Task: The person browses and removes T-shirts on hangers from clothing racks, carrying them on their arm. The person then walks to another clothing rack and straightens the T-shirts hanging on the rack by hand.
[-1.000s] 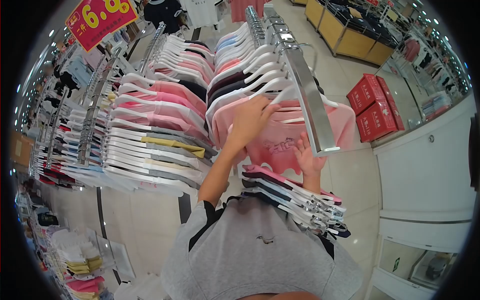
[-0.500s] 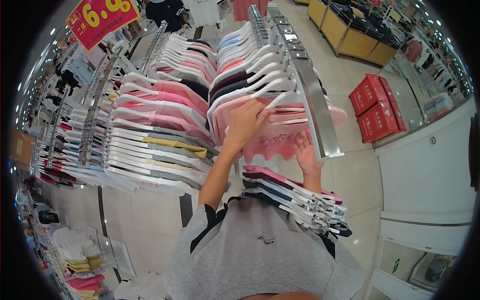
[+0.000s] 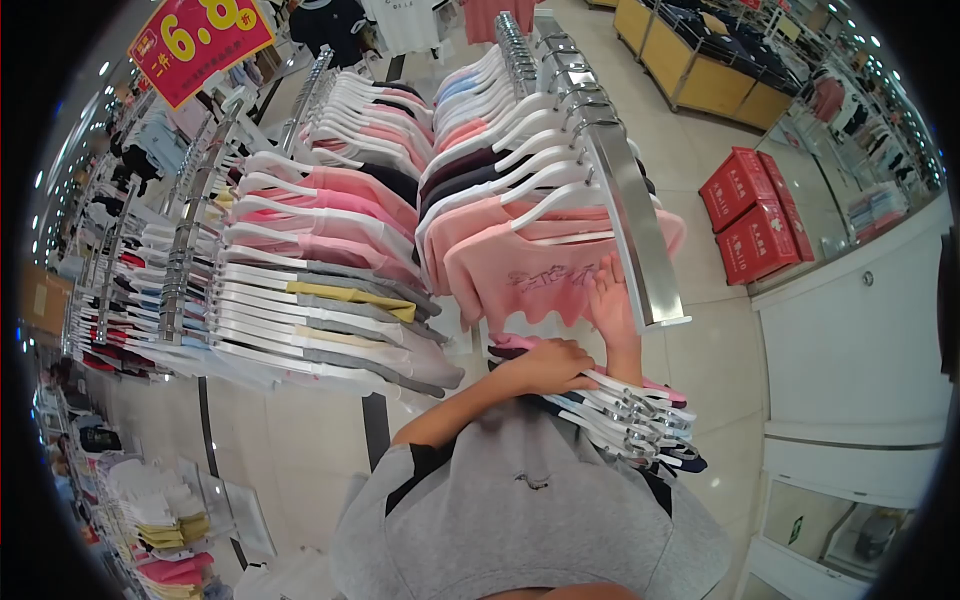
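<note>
My left hand (image 3: 550, 367) is closed at the near end of a white hanger, on top of a bundle of hung clothes (image 3: 620, 410). The bundle lies across my right forearm, with its metal hooks to the right. My right hand (image 3: 612, 298) is raised beyond the bundle, palm up and fingers apart, beside the lower edge of a pink shirt (image 3: 520, 275) with dark lettering. That shirt hangs at the near end of the metal rail (image 3: 635, 240), in front of another pink one. How much of the bundle my left fingers hold is partly hidden.
More clothes on white hangers (image 3: 330, 230) fill the rack to the left. A red and yellow sign (image 3: 200, 45) stands at upper left. Red boxes (image 3: 755, 215) sit on the floor at right, near a white cabinet (image 3: 850, 350). A yellow-sided display bin (image 3: 700, 75) is farther back.
My left hand has left the pink shirt's hanger on the rail and moved down onto the bundle. The pink shirt now shows its front fully. My right hand has barely moved.
</note>
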A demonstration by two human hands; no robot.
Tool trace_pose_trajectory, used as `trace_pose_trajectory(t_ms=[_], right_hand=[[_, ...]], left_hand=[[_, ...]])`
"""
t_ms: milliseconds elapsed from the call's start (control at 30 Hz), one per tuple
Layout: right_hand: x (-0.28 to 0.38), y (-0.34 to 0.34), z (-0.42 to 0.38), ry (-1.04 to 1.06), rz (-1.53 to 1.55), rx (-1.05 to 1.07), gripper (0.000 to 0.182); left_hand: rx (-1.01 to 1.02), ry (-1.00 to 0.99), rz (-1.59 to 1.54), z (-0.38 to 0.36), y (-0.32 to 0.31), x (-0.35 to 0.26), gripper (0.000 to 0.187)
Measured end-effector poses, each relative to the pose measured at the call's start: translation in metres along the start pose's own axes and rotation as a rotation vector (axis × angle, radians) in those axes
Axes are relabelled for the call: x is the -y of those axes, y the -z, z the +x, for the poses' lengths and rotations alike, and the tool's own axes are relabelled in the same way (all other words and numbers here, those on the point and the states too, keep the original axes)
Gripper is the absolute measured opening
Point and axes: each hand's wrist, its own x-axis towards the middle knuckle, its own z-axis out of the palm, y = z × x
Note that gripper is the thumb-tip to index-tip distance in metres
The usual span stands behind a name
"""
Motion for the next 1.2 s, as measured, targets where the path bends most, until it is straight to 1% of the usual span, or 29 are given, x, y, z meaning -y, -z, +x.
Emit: trace_pose_trajectory(t_ms=[33,67,100,133,167,233,267,300,333,367,400,433,467,500,533,567,633,667,700,733,800,867,933,1000,1133,1200], right_hand=[[-0.004,-0.002,0.001,0.062,-0.114,-0.013,0.04],[-0.006,-0.003,0.002,0.125,-0.227,-0.024,0.038],[0.0,0.009,0.004,0.127,-0.228,-0.023,0.038],[0.01,0.027,0.006,0.052,-0.122,0.113,0.044],[0.011,0.029,0.008,-0.024,-0.016,0.25,0.053],[0.014,0.034,0.006,-0.025,-0.009,0.26,0.054],[0.015,0.037,0.004,-0.023,-0.002,0.271,0.056],[0.018,0.041,0.0,-0.016,-0.003,0.271,0.056],[0.023,0.049,-0.004,0.075,0.005,0.07,0.043],[0.027,0.056,-0.007,0.162,0.015,-0.13,0.033],[0.004,0.003,-0.01,0.137,-0.119,0.044,0.04],[-0.002,-0.012,-0.012,0.137,-0.118,0.044,0.04],[-0.006,-0.021,-0.014,0.1,-0.126,0.123,0.044],[-0.009,-0.023,-0.016,0.061,-0.133,0.2,0.049],[-0.001,-0.004,-0.016,-0.003,-0.063,0.234,0.055],[-0.003,-0.005,-0.015,-0.004,-0.061,0.233,0.055],[-0.008,-0.009,-0.013,-0.088,-0.08,0.293,0.056],[-0.008,-0.007,-0.012,-0.087,-0.082,0.295,0.056],[-0.008,-0.005,-0.011,-0.087,-0.079,0.344,0.064],[-0.008,-0.004,-0.011,-0.088,-0.077,0.394,0.072],[-0.01,-0.016,-0.011,-0.079,-0.093,0.398,0.072],[-0.011,-0.017,-0.01,-0.073,-0.103,0.405,0.071],[-0.008,-0.008,-0.01,-0.07,-0.084,0.343,0.069],[-0.008,-0.004,-0.009,-0.081,-0.091,0.35,0.067],[-0.008,0.003,-0.006,-0.09,-0.087,0.343,0.063],[-0.008,0.004,-0.005,-0.093,-0.101,0.354,0.063]], left_hand=[[0.101,-0.038,-0.072,-0.001,-0.014,0.009,0.03],[0.1,-0.039,-0.072,0.001,-0.017,0.013,0.03],[0.063,-0.067,-0.109,0.003,-0.018,0.015,0.029],[0.025,-0.095,-0.147,0.004,-0.019,0.017,0.028],[0.025,-0.096,-0.147,0.008,-0.015,0.015,0.028],[0.014,0.069,-0.144,0.014,-0.008,0.012,0.029],[0.017,0.066,-0.144,0.018,-0.004,0.012,0.029],[-0.096,0.138,-0.101,0.023,0.005,0.009,0.028],[-0.21,0.211,-0.058,0.028,0.013,0.007,0.027],[-0.207,0.209,-0.061,0.033,0.021,0.008,0.027],[-0.363,0.157,0.006,0.038,0.031,0.009,0.027],[-0.52,0.105,0.074,0.043,0.041,0.009,0.027],[-0.519,0.107,0.075,0.05,0.055,0.008,0.027],[-0.575,0.1,0.091,0.057,0.069,0.005,0.026],[-0.631,0.092,0.107,0.062,0.082,0.002,0.025],[-0.631,0.094,0.107,0.066,0.094,-0.003,0.025],[-0.696,0.124,0.151,0.073,0.115,-0.013,0.024],[-0.786,0.064,0.172,0.076,0.123,-0.015,0.022],[-0.786,0.061,0.17,0.075,0.127,-0.012,0.022],[-0.779,0.109,0.142,0.072,0.132,-0.009,0.021],[-0.763,0.187,0.084,0.065,0.136,0.001,0.022],[-0.763,0.181,0.094,0.057,0.136,0.011,0.023],[-0.761,0.179,0.104,0.052,0.134,0.017,0.024],[-0.676,0.255,0.142,0.049,0.13,0.019,0.025],[-0.677,0.233,0.098,0.048,0.133,0.022,0.026],[-0.75,0.236,0.137,0.046,0.132,0.015,0.025]])
